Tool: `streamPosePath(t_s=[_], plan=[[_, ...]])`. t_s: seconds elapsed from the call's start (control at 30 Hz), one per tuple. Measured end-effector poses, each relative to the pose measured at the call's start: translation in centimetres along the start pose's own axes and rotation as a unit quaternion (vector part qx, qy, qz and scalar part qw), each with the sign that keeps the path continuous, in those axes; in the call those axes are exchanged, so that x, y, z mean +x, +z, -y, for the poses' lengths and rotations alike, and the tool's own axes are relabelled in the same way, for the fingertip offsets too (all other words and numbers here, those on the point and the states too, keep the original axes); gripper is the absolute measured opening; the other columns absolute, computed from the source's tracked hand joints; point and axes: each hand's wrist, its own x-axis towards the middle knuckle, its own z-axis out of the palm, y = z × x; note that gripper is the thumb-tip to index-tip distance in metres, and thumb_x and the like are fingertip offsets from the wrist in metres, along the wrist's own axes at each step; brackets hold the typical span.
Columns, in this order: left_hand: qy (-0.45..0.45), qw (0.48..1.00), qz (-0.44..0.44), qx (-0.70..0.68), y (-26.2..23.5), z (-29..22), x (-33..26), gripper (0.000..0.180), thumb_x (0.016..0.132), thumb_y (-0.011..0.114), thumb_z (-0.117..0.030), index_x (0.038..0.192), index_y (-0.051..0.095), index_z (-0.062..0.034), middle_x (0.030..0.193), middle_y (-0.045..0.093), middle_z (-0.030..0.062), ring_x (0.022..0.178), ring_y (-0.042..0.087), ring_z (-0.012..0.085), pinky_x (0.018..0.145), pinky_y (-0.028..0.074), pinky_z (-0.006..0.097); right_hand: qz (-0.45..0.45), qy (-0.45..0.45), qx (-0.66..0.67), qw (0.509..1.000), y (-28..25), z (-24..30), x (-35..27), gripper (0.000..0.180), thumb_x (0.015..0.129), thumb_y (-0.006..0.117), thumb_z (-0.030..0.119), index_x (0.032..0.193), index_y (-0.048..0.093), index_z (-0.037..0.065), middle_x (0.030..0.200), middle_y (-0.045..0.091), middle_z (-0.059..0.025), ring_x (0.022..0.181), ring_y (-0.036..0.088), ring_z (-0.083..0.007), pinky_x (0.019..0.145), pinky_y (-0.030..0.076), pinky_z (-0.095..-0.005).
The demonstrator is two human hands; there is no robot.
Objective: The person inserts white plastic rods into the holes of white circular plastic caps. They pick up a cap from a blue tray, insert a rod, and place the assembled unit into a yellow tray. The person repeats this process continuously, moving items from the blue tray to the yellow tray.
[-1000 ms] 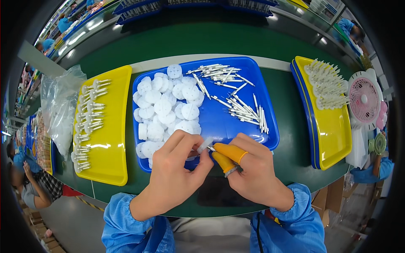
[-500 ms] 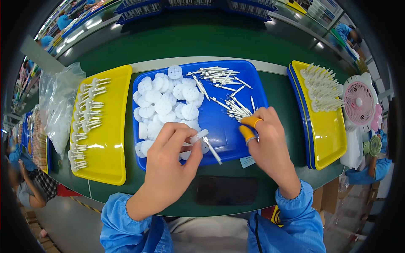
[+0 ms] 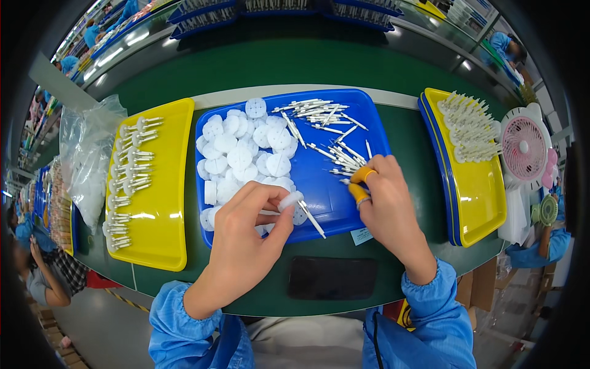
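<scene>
Near the front edge of the blue tray [image 3: 319,212], my left hand [image 3: 249,230] pinches a round white plastic disc [image 3: 291,200] by its rim. Slim white rods with metal tips [image 3: 312,219] stick out of that disc toward the lower right. My right hand [image 3: 388,206] wears yellow finger cots on thumb and forefinger and is closed at the tray's right side, beside a loose pile of rods [image 3: 347,158]. A rod's tip [image 3: 344,181] shows at its fingertips; the rest is hidden. Many white discs [image 3: 239,157] heap up on the tray's left.
A yellow tray [image 3: 166,209] with rows of finished-looking disc-and-rod pieces stands left; another yellow tray [image 3: 479,209] stacked on blue ones holds more at right. A dark phone [image 3: 332,278] lies in front, a pink fan [image 3: 523,146] at far right, a clear plastic bag [image 3: 92,166] at far left.
My right thumb and forefinger have come together around a rod beside the pile. My left hand keeps the disc and rods, turned slightly, in nearly the same place.
</scene>
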Motion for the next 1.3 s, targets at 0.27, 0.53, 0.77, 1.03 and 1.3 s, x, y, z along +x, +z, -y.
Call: streamPosePath(t_s=[0.27,0.53,0.77,1.03,1.3], plan=[[0.019,1.0,0.003,0.017,0.2,-0.1,-0.1,0.017,0.094,0.076,0.005,0.11,0.072,0.0044,0.104,0.071,0.0102,0.091,0.076,0.0174,0.075,0.065,0.03,0.086,-0.06,0.271,0.957,-1.8,4.8,-0.2,0.039,0.074,0.071,-0.013,0.112,0.075,-0.006,0.103,0.065,-0.018,0.095,0.062,-0.0385,0.079,0.053,-0.0445],[0.032,0.999,-0.015,0.04,0.5,-0.1,-0.2,0.017,0.093,0.078,0.005,0.108,0.071,0.0041,0.101,0.073,0.0112,0.086,0.08,0.0197,0.075,0.066,0.031,0.077,-0.062,0.189,0.977,-1.3,3.8,0.0,0.04,0.076,0.074,-0.014,0.114,0.078,-0.004,0.093,0.066,-0.0146,0.085,0.064,-0.033,0.073,0.053,-0.0404],[0.005,0.999,-0.008,0.051,0.7,0.0,-0.4,0.017,0.091,0.081,0.005,0.104,0.071,0.0046,0.099,0.074,0.0117,0.086,0.08,0.0195,0.076,0.068,0.031,0.085,-0.082,0.187,0.975,-0.7,4.2,-0.3,0.043,0.067,0.073,-0.009,0.11,0.074,-0.01,0.095,0.059,-0.0167,0.095,0.06,-0.0357,0.085,0.051,-0.0453],[0.068,0.995,-0.019,0.064,1.0,0.2,-0.6,0.019,0.088,0.079,0.004,0.104,0.069,0.0027,0.093,0.068,0.0149,0.079,0.077,0.0293,0.072,0.065,0.035,0.033,-0.08,0.208,0.974,0.3,5.2,-1.2,0.028,0.06,0.072,-0.009,0.088,0.071,-0.008,0.092,0.061,-0.0166,0.084,0.059,-0.0366,0.072,0.048,-0.0463],[0.044,0.997,-0.008,0.068,1.4,0.1,-1.5,0.019,0.088,0.077,0.004,0.104,0.069,0.0025,0.092,0.066,0.0158,0.077,0.076,0.0318,0.066,0.06,0.038,-0.057,-0.061,0.199,0.977,1.4,6.5,-1.9,0.038,0.065,0.071,-0.015,0.102,0.077,-0.007,0.083,0.065,-0.0145,0.072,0.059,-0.0317,0.061,0.046,-0.0406]])
